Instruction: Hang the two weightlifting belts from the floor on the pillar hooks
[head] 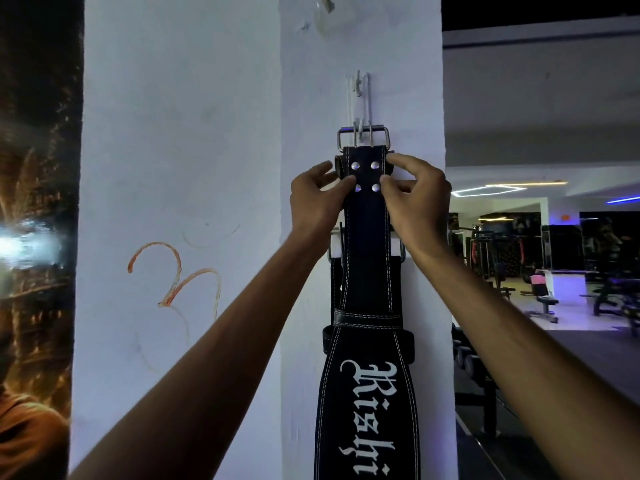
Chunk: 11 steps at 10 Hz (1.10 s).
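A black weightlifting belt [367,393] with white lettering hangs down the white pillar [180,168]. Its steel buckle [363,136] sits over a metal hook [360,124] that hangs from a wire fixed higher up [360,83]. My left hand [317,199] pinches the belt's left edge beside the four rivets. My right hand [415,199] pinches the right edge at the same height. Behind this belt, a second black belt [335,282] with its own buckle [401,249] hangs lower on the pillar, mostly hidden.
A dark poster wall [38,237] stands at the left. An orange scribble [173,271] marks the pillar's left face. To the right, the gym floor holds benches [545,299] and machines [491,251], with dumbbells [465,362] close to the pillar's foot.
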Each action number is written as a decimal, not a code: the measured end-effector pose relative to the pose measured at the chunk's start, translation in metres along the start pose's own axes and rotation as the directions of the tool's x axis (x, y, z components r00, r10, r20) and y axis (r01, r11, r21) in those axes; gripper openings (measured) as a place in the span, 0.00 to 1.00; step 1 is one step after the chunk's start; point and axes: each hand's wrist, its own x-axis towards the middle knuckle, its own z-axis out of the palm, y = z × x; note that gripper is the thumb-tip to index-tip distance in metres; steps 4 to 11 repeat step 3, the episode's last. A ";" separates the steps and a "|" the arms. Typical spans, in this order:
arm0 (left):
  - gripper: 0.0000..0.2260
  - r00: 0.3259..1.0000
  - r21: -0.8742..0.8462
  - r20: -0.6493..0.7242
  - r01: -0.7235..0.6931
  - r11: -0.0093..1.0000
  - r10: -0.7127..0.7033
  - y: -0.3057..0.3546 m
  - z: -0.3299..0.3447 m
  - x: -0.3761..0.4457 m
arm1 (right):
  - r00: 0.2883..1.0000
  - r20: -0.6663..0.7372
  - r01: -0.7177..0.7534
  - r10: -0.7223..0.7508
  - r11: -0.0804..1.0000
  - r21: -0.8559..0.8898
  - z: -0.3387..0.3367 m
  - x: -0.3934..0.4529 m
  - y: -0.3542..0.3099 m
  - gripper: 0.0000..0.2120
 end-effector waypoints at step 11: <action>0.23 0.988 0.145 0.153 -0.002 0.989 -0.020 -0.005 -0.029 -0.042 | 0.999 0.039 -0.004 0.008 0.993 -0.115 -0.015 -0.039 -0.015 0.18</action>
